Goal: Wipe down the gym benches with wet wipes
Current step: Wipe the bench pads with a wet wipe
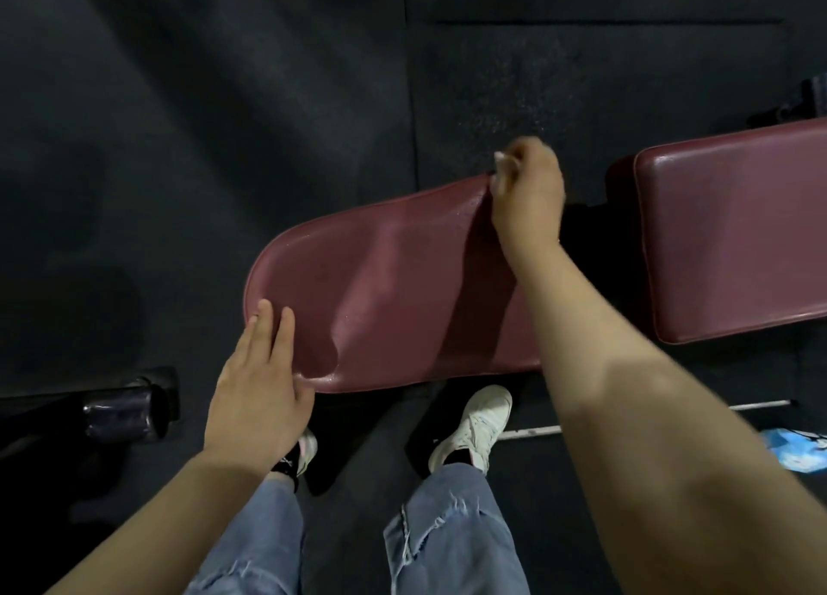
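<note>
A maroon padded bench seat (pixel 394 290) lies across the middle of the view, its surface shiny and damp in places. A second maroon pad (pixel 734 236) of the bench continues to the right across a dark gap. My right hand (pixel 528 192) is at the seat's far edge, fingers curled round a small white wet wipe (pixel 501 159) that mostly hides inside the fist. My left hand (pixel 257 384) rests with straight fingers on the seat's near left edge and holds nothing.
Black rubber floor mats surround the bench. A dark metal roller or frame end (pixel 130 411) sits at the lower left. A blue wipe packet (pixel 794 453) lies on the floor at the right. A thin metal bar (pixel 528 431) runs under the bench near my white shoes (pixel 474 429).
</note>
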`<state>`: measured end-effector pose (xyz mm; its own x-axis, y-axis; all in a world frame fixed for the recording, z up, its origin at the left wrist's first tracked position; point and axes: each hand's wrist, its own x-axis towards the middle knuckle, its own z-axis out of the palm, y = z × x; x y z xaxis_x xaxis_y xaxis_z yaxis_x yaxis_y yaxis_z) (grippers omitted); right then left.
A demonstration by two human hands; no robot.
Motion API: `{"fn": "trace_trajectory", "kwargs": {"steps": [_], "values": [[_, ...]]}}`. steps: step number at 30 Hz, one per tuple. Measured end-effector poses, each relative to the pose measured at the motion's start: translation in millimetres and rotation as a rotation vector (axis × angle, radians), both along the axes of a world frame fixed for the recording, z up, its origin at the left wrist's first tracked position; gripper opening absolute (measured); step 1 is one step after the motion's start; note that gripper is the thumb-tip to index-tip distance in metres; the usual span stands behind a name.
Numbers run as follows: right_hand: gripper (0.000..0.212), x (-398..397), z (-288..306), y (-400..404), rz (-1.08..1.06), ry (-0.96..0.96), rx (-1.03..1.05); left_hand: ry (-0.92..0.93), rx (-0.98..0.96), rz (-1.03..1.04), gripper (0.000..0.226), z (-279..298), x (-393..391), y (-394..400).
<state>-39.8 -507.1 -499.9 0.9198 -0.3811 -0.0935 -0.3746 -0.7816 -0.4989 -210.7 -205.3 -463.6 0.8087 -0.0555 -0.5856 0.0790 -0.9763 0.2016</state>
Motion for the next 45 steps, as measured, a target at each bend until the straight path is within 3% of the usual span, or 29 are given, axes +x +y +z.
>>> {"fn": "trace_trajectory", "kwargs": {"steps": [3, 6, 10, 13, 17, 20, 24, 27, 29, 31, 35, 38, 41, 45], "values": [[0.02, 2, -1, 10, 0.162, 0.012, -0.058, 0.014, 0.045, -0.076, 0.083, 2, 3, 3], [0.017, -84, 5, 3, 0.016, -0.008, -0.04, 0.038, 0.07, -0.08, 0.082, 7, 9, 1], [0.019, -206, 21, 20, -0.227, 0.164, 0.104, 0.097, 0.082, -0.091, 0.084, 13, 15, -5], [0.017, -178, 13, 30, -0.26, 0.119, 0.07, 0.118, 0.08, -0.107, 0.086, 16, 20, -4], [0.021, -56, 6, 26, -0.013, 0.015, -0.053, 0.126, 0.082, -0.14, 0.086, 18, 21, -1], [0.02, 2, 4, 27, 0.174, 0.076, -0.151, 0.102, 0.092, -0.168, 0.086, 16, 18, 2], [0.027, -72, 2, 28, 0.25, 0.066, -0.195, 0.111, 0.09, -0.162, 0.087, 21, 22, 1], [0.015, -176, 22, 30, 0.2, 0.209, -0.062, 0.149, 0.097, -0.178, 0.086, 24, 28, -2], [0.009, -204, 29, 35, 0.111, 0.269, 0.022, 0.14, 0.098, -0.192, 0.085, 24, 29, 0], [0.014, -183, 23, 40, 0.079, 0.209, 0.025, 0.147, 0.096, -0.217, 0.083, 24, 29, 3], [0.02, -62, 8, 54, 0.168, 0.021, -0.079, 0.172, 0.081, -0.233, 0.081, 21, 30, 4], [0.02, 4, 3, 58, 0.251, 0.038, -0.195, 0.173, 0.084, -0.223, 0.084, 20, 27, 2], [0.016, -30, 3, 63, 0.296, 0.012, -0.248, 0.188, 0.079, -0.179, 0.089, 22, 24, -2], [0.007, -173, 18, 63, 0.299, 0.144, -0.121, 0.19, 0.061, -0.143, 0.089, 22, 25, -8]]}}
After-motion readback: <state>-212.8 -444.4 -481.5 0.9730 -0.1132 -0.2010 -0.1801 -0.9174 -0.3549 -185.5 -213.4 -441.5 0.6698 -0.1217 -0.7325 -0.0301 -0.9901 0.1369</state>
